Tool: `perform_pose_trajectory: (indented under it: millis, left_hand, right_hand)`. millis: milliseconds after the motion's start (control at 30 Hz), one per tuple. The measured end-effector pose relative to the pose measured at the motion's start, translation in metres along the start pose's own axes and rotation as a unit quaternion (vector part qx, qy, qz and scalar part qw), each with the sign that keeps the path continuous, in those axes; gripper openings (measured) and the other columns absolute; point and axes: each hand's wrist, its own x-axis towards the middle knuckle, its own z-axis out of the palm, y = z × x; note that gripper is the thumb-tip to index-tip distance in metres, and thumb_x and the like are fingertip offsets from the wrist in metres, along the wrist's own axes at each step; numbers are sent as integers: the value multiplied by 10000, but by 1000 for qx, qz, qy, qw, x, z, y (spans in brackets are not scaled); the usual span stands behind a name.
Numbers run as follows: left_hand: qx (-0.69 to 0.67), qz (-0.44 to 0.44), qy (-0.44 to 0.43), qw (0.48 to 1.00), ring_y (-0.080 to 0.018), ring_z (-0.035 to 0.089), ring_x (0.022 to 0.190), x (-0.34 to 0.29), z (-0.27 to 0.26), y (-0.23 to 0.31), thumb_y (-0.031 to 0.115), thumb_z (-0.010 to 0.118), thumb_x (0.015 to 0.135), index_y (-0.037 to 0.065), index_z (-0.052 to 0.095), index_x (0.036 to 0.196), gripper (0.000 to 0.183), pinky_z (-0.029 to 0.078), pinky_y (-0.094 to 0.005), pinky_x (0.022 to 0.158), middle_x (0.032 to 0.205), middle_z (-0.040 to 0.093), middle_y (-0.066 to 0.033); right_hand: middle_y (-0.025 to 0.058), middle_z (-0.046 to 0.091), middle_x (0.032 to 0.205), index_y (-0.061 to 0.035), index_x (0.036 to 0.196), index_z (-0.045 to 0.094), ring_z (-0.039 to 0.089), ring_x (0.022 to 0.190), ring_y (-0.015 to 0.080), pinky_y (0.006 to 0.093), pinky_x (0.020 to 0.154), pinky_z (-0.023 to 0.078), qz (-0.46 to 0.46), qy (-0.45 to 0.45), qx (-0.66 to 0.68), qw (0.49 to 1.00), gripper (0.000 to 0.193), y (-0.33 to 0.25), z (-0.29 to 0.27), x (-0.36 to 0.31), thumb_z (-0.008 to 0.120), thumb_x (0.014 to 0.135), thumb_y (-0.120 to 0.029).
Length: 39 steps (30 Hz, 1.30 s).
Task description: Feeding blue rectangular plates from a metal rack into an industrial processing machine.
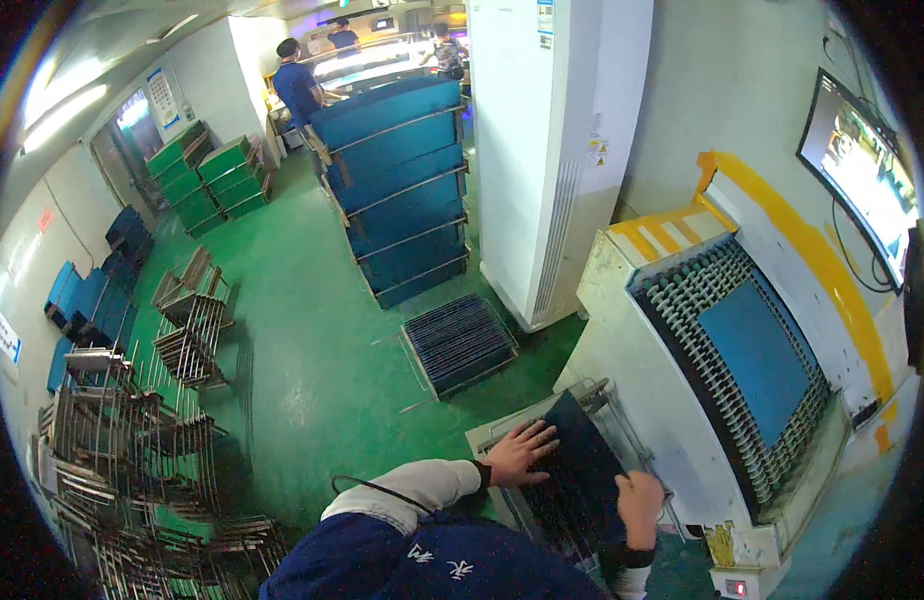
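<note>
A dark blue flat tray [574,470] lies on a metal rack at the foot of a white machine. My left hand [517,452] rests spread on the tray's left edge, fingers apart. At the tray's lower right corner my right hand [639,505] is closed around the edge. Another blue tray [757,355] lies on the slanted roller conveyor [682,305] of the machine, above and to the right of my hands.
A dark grid tray [459,343] lies on the green floor. A tall stack of blue trays [400,190] stands behind it, beside a white cabinet [557,150]. Piles of metal wire racks [132,450] fill the left. Green crates [217,175] and people stand far back. A monitor [862,170] hangs at right.
</note>
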Motion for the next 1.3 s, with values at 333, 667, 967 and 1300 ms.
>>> perform_pose_trajectory:
  millis: [333,667,967,1300]
  left_hand:
    - [1,-32,-61,998,-345,184,1516,10,3,5,584,565,921,140,402,1523,765,136,-521,1226,1618,288,-121]
    - [24,-27,-33,999,-340,230,1502,16,-5,12,578,623,889,171,435,1509,765,169,-526,1208,1613,308,-103]
    - [45,-18,-28,998,-348,262,1487,17,-6,12,557,648,871,171,439,1505,771,195,-528,1199,1602,331,-105]
    - [51,-12,-35,998,-348,276,1480,22,-6,15,549,651,874,152,442,1500,770,206,-532,1193,1597,336,-117]
  right_hand:
    - [158,645,1006,-21,1064,698,570,951,319,408,900,449,150,349,300,875,205,69,-48,-15,685,880,-110]
    - [173,679,978,20,922,692,658,902,305,456,794,576,147,176,822,521,55,36,-15,3,668,873,14]
    - [139,642,949,33,908,636,644,935,307,425,863,556,226,144,887,377,84,42,27,10,663,905,-46]
    - [120,644,948,30,926,638,672,939,299,410,836,565,279,174,864,382,104,42,30,20,654,933,-72]
